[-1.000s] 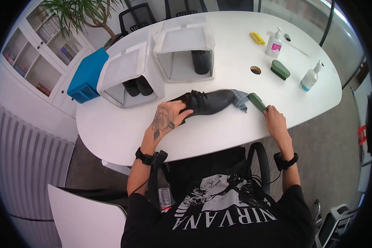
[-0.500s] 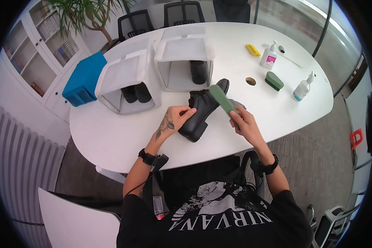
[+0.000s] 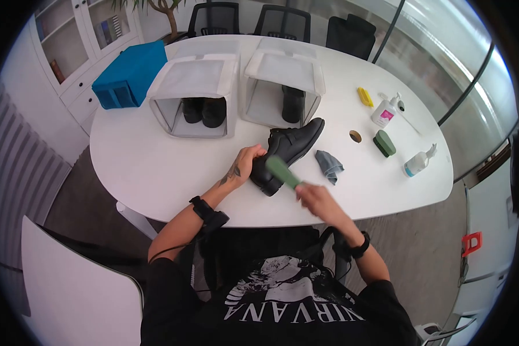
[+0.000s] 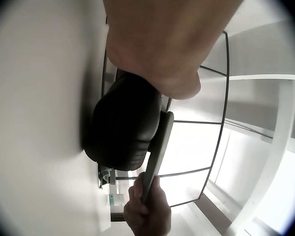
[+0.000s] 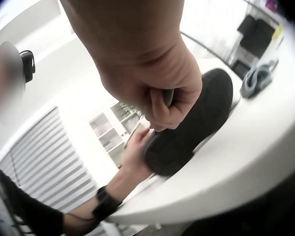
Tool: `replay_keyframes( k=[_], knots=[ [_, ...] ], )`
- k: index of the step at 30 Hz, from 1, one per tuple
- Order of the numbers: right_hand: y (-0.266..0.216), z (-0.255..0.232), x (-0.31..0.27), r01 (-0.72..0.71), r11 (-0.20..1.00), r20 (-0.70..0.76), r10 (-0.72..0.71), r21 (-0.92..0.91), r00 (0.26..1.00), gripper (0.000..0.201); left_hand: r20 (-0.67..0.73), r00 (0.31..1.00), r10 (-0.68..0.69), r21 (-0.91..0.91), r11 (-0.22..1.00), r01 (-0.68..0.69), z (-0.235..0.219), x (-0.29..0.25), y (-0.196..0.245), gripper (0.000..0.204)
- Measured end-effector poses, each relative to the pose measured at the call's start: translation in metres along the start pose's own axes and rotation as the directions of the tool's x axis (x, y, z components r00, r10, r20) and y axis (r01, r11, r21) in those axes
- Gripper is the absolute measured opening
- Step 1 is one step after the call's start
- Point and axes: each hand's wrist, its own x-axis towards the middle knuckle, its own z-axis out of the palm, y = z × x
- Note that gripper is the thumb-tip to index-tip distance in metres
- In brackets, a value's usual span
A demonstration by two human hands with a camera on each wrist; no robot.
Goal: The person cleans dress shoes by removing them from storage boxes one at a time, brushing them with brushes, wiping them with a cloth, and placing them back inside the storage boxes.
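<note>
A black leather shoe (image 3: 294, 142) rests on the table, toe pointing away to the right, its sole turned toward the right wrist view (image 5: 201, 118). The left hand (image 3: 245, 163) holds the shoe at its ankle opening; its fingertips are partly hidden. In the right hand (image 3: 320, 202) is the handle of a green brush (image 3: 282, 172), whose head lies against or just over the heel side of the shoe. From the left wrist view, the brush (image 4: 160, 147) stands along the shoe's side (image 4: 125, 123), with the right hand (image 4: 148, 209) curled round its handle.
A grey-blue cloth (image 3: 330, 166) lies right of the shoe. Farther right are a green oval brush (image 3: 384, 143), a spray bottle (image 3: 420, 161), a pump bottle (image 3: 384, 111) and a yellow item (image 3: 364, 96). Two white boxes (image 3: 193, 81) with dark footwear and a blue box (image 3: 130, 72) stand behind.
The shoe has swung from lying sideways to a slant with its toe away. The right hand has carried the green brush left from beside the cloth to the shoe's heel.
</note>
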Motion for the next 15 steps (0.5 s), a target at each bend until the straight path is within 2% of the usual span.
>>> replay_keyframes(
  k=[1,2,4,5,6,8,9,10,11,12,15],
  knots=[
    [0.003,0.003,-0.002,0.070,0.993,0.078,-0.062,-0.100,0.995,0.051,0.016,1.000,0.005,-0.011,1.000,-0.005,0.001,-0.002,0.002,0.071],
    [0.004,0.000,0.000,0.068,0.992,0.089,-0.059,-0.107,0.994,0.051,0.006,1.000,0.003,-0.018,1.000,-0.003,0.003,-0.005,0.002,0.071],
    [0.007,-0.013,0.006,-0.006,0.999,0.020,0.007,-0.045,1.000,0.052,-0.050,0.993,-0.110,-0.177,0.979,0.100,0.008,-0.011,0.011,0.076],
    [0.013,-0.015,0.013,0.008,0.997,-0.132,-0.018,-0.078,0.991,0.052,0.092,0.990,-0.103,-0.160,0.980,0.117,-0.001,-0.005,0.002,0.082],
    [0.012,-0.010,0.009,0.002,0.997,-0.126,-0.012,-0.081,0.992,0.052,0.089,0.990,-0.107,-0.168,0.978,0.120,0.002,-0.010,0.005,0.082],
    [0.005,0.008,-0.002,0.007,0.998,-0.003,-0.007,-0.061,1.000,0.050,0.046,0.995,-0.090,-0.133,0.987,0.096,0.009,-0.013,0.023,0.085],
    [0.002,0.020,-0.011,0.105,0.987,0.048,-0.100,-0.119,0.994,0.049,0.040,0.996,-0.085,-0.137,0.986,0.090,0.007,-0.011,0.021,0.085],
    [0.005,0.026,-0.012,0.203,0.950,0.163,-0.167,-0.237,0.972,0.049,0.105,0.991,-0.086,-0.177,0.979,0.104,0.004,-0.009,0.018,0.086],
    [0.007,0.026,-0.009,0.172,0.963,0.160,-0.140,-0.208,0.977,0.049,0.169,0.982,-0.086,-0.214,0.969,0.122,0.001,-0.008,0.014,0.086],
    [0.009,0.027,-0.008,0.135,0.976,0.157,-0.108,-0.173,0.982,0.049,0.166,0.982,-0.094,-0.215,0.968,0.129,0.002,-0.010,0.016,0.086],
    [0.000,0.022,-0.006,0.073,0.991,0.169,-0.054,-0.109,0.984,0.048,0.054,0.992,-0.111,-0.184,0.976,0.119,0.009,-0.012,0.020,0.086]
  ],
)
